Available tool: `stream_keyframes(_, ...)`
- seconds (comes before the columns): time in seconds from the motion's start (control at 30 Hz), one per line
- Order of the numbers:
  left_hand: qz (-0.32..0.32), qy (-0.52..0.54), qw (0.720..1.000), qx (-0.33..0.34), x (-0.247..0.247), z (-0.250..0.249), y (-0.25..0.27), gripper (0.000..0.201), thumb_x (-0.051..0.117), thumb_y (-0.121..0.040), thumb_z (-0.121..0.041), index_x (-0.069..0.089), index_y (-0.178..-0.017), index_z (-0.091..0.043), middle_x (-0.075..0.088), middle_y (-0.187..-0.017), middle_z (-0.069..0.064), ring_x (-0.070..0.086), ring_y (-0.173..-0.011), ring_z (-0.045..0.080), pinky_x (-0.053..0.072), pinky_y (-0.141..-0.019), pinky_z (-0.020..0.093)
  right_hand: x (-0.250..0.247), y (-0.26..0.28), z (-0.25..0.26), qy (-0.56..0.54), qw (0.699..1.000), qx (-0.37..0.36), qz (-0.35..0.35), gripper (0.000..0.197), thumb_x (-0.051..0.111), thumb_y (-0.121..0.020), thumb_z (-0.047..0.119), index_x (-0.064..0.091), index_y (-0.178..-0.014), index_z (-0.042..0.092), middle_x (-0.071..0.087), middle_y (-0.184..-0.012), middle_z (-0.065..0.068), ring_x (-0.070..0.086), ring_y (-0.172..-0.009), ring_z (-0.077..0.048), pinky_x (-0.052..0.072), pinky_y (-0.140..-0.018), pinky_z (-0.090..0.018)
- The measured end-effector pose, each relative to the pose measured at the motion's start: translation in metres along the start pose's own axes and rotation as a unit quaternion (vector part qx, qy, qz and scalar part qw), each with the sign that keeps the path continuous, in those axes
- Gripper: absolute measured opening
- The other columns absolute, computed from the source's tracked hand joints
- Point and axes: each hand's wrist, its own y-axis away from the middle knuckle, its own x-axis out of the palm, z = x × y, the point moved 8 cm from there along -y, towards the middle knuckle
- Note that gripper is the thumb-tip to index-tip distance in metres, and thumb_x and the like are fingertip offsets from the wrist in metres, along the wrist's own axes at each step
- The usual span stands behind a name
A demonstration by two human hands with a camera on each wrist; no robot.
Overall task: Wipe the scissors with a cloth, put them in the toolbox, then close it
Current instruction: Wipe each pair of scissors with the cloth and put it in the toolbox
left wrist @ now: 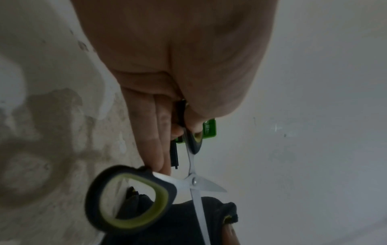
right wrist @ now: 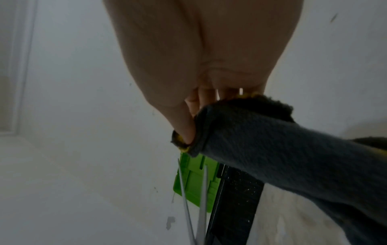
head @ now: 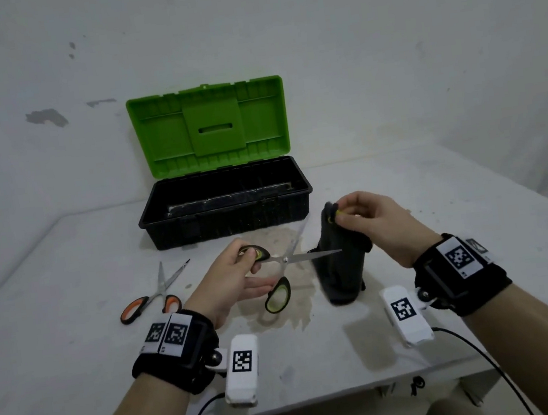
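Note:
My left hand [head: 236,274] grips the upper handle of black-and-green scissors [head: 284,260], held above the table with blades spread; one blade points right at the cloth, the other up toward the toolbox. The lower handle loop [left wrist: 130,199] hangs free. My right hand [head: 367,216] pinches the top edge of a dark grey cloth [head: 340,264] that hangs down to the table, just right of the blade tip. In the right wrist view the cloth [right wrist: 282,157] drapes from my fingertips [right wrist: 188,132]. The toolbox [head: 227,202] is black, with its green lid [head: 209,127] standing open behind.
A second pair of scissors with orange handles [head: 154,296] lies on the white table [head: 76,352] to the left. A brownish stain [head: 278,313] marks the table under my hands. Cables run off the front edge. A wall stands close behind the toolbox.

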Motion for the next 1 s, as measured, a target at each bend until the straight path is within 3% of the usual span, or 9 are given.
stream_keyframes(0.17,0.019,-0.016,1.000,-0.002,0.002,-0.001,0.000,0.021,0.039,-0.108,-0.017,0.057,-0.099,-0.008,0.051,-0.078,0.005,0.075,-0.084,0.034,0.062,-0.067,0.032,0.016,0.006,-0.008,-0.014,0.996,0.026,0.089,0.011,0.065,-0.091,0.007,0.067,-0.102,0.005,0.072,-0.085,-0.007,0.064,-0.072,-0.014,0.043,-0.061,-0.025)
stream_keyframes(0.3,0.018,-0.016,1.000,0.007,0.003,-0.001,-0.003,0.023,0.038,-0.108,-0.014,0.056,-0.097,-0.007,0.050,-0.071,0.003,0.070,-0.068,0.023,0.057,-0.074,0.037,0.031,0.016,-0.013,0.028,0.984,0.063,0.164,0.008,0.069,-0.088,0.007,0.071,-0.096,0.008,0.075,-0.085,-0.005,0.068,-0.076,-0.013,0.048,-0.069,-0.022)
stream_keyframes(0.43,-0.002,-0.046,0.998,0.030,0.002,0.000,-0.008,0.022,0.037,-0.108,-0.014,0.054,-0.095,-0.008,0.049,-0.070,0.003,0.064,-0.066,0.020,0.052,-0.079,0.041,0.037,0.021,-0.020,0.080,0.983,0.058,0.153,0.008,0.075,-0.084,0.009,0.075,-0.093,0.009,0.076,-0.090,-0.012,0.069,-0.079,-0.017,0.056,-0.081,-0.032)
stream_keyframes(0.63,-0.027,-0.059,0.998,0.022,0.004,0.006,-0.005,0.021,0.036,-0.108,-0.019,0.053,-0.100,-0.008,0.050,-0.075,0.003,0.068,-0.065,0.019,0.055,-0.065,0.030,0.036,0.023,-0.026,0.055,0.990,0.068,0.115,0.007,0.079,-0.080,0.008,0.077,-0.086,0.010,0.076,-0.088,-0.014,0.068,-0.076,-0.016,0.056,-0.075,-0.028)
stream_keyframes(0.77,-0.018,-0.066,0.998,0.001,0.006,0.012,-0.003,0.025,0.035,-0.108,-0.021,0.050,-0.112,-0.002,0.051,-0.084,0.007,0.074,-0.071,0.024,0.058,-0.065,0.031,0.038,0.026,-0.032,0.065,0.985,0.085,0.133,0.009,0.080,-0.079,0.007,0.076,-0.087,0.007,0.075,-0.081,-0.010,0.067,-0.072,-0.015,0.053,-0.068,-0.023)
stream_keyframes(0.87,-0.008,-0.066,0.998,-0.008,0.008,0.014,0.001,0.024,0.036,-0.108,-0.022,0.052,-0.109,-0.004,0.053,-0.085,0.009,0.075,-0.074,0.028,0.060,-0.066,0.032,0.039,0.028,-0.033,0.069,0.980,0.097,0.157,0.008,0.081,-0.077,0.006,0.076,-0.084,0.007,0.074,-0.075,-0.006,0.066,-0.068,-0.012,0.052,-0.065,-0.020)
stream_keyframes(1.0,-0.003,-0.077,0.997,0.001,0.008,0.013,0.002,0.023,0.037,-0.108,-0.022,0.054,-0.103,-0.008,0.058,-0.084,0.010,0.073,-0.072,0.029,0.058,-0.065,0.032,0.043,0.030,-0.041,0.085,0.972,0.117,0.185,0.018,0.083,-0.074,0.007,0.074,-0.088,0.001,0.073,-0.083,-0.015,0.065,-0.075,-0.018,0.051,-0.076,-0.024)
